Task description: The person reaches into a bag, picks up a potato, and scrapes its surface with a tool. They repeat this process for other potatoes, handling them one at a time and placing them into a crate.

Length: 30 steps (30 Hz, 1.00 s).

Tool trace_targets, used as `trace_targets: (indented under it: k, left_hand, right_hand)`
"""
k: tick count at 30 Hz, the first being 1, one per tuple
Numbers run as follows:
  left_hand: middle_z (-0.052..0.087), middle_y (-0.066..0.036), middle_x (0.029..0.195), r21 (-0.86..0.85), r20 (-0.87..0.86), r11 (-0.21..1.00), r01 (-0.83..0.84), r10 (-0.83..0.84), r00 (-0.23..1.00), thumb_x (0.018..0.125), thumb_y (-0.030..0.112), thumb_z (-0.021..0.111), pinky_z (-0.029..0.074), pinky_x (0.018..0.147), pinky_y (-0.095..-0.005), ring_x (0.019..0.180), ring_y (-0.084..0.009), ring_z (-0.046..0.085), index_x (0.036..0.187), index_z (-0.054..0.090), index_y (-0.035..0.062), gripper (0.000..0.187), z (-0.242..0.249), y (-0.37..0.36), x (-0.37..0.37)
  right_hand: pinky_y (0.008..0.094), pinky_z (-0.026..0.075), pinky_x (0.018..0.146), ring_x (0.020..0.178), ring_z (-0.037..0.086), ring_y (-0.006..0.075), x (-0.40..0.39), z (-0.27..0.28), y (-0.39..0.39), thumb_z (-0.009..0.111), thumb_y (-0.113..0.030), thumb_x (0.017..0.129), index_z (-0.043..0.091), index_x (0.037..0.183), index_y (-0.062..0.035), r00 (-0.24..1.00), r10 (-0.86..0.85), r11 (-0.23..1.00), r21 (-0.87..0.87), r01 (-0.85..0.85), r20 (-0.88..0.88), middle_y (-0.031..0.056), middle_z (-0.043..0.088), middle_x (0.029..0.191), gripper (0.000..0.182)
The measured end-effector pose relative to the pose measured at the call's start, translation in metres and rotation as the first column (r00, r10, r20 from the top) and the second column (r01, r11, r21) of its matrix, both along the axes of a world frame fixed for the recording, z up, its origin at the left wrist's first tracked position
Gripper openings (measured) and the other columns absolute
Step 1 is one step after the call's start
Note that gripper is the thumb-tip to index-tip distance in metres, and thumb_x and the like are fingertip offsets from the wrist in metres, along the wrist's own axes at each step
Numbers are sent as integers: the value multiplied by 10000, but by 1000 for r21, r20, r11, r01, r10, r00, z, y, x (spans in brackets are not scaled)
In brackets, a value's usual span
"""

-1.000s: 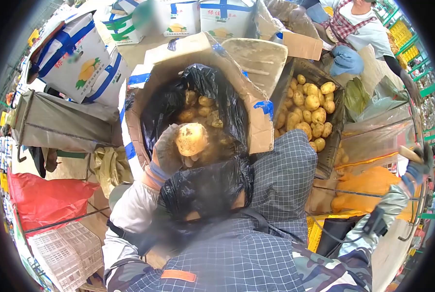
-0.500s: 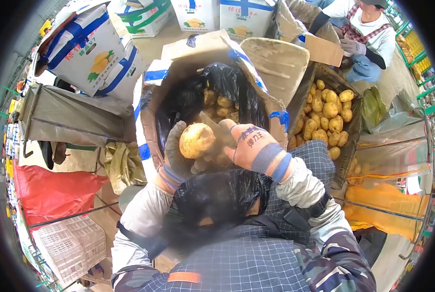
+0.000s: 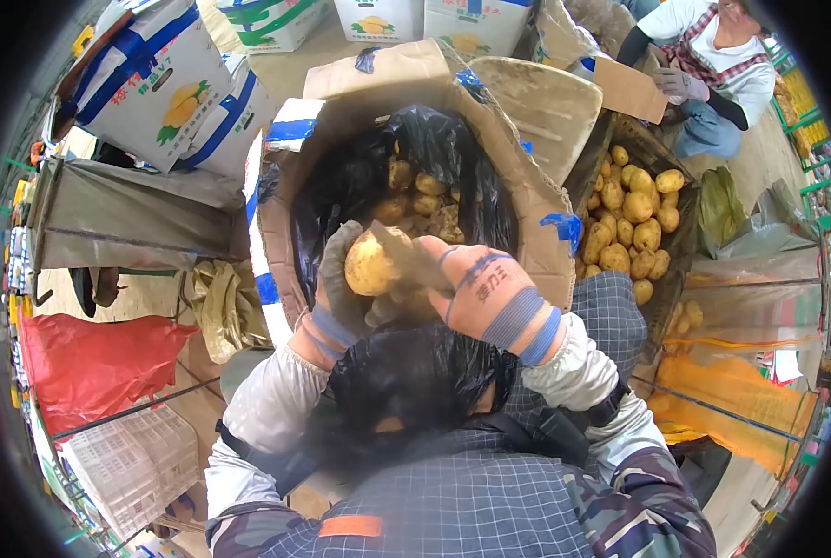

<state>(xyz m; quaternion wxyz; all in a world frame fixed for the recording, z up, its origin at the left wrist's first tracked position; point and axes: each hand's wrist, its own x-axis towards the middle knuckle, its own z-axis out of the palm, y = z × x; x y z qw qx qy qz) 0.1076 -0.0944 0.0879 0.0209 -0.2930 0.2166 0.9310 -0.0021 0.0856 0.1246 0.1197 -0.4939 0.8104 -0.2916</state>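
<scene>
My left hand [image 3: 335, 290], in a dirty grey-palmed glove, is closed round a pale yellow potato [image 3: 367, 268] above an open cardboard box [image 3: 544, 251]. In my right hand [image 3: 492, 296], gloved with blue cuff stripes, is a knife [image 3: 402, 253] whose dull blade lies against the potato's right side. The knife's handle is hidden in my fingers. A black plastic bag [image 3: 425, 139] lines the box, and several potatoes [image 3: 428, 184] lie inside it.
Right of the box stands a dark crate of potatoes [image 3: 640, 206]. A worn board [image 3: 536, 107] leans behind. Printed cartons [image 3: 169, 93] stand at the back left. A person in a plaid apron [image 3: 690, 56] sits at the far right. Orange netting [image 3: 732, 395] hangs on the right.
The knife blade has moved down and left onto the potato. My right hand has lowered slightly, and the view has shifted a little.
</scene>
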Motion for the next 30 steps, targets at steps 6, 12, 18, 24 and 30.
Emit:
trace_targets:
  k: [6,12,18,24,30]
  left_hand:
    - [662,-137,790,146,-24,989,25,-22,999,958,656,455,381,353,-244,428,-159,516,1135,643,104,609,11,6,-7]
    - [623,-102,739,172,54,984,-45,36,998,967,646,449,383,356,-227,431,-132,488,1157,633,114,594,15,11,-5]
    - [622,-100,735,156,83,985,-72,60,995,985,612,431,404,358,-227,429,-138,491,1164,632,124,557,12,7,-4]
    - [664,-104,783,123,178,983,-133,110,978,998,598,407,472,396,-256,505,-174,594,1175,635,138,543,22,12,-4]
    - [659,-79,742,39,192,990,-137,128,973,987,632,414,468,395,-265,493,-181,592,1153,637,138,567,22,9,-7]
  right_hand:
    - [454,539,710,831,675,379,-3,-3,-4,680,-126,828,562,1111,-92,999,-34,994,-107,37,26,158,676,893,308]
    - [428,533,630,758,676,340,7,-18,-10,687,-108,811,584,1174,-90,990,-54,977,-213,25,-128,117,647,878,378]
    - [415,527,585,697,679,303,11,-22,-13,624,-101,847,590,1183,-84,972,-67,986,-163,30,-225,98,640,873,338]
    - [401,510,552,660,671,280,17,-19,-15,592,-86,854,596,1120,-107,938,-28,999,6,32,-345,77,630,878,267]
    - [409,507,556,663,664,291,15,-28,-15,624,-113,849,597,1132,-114,967,-47,992,-128,15,-250,78,634,888,285]
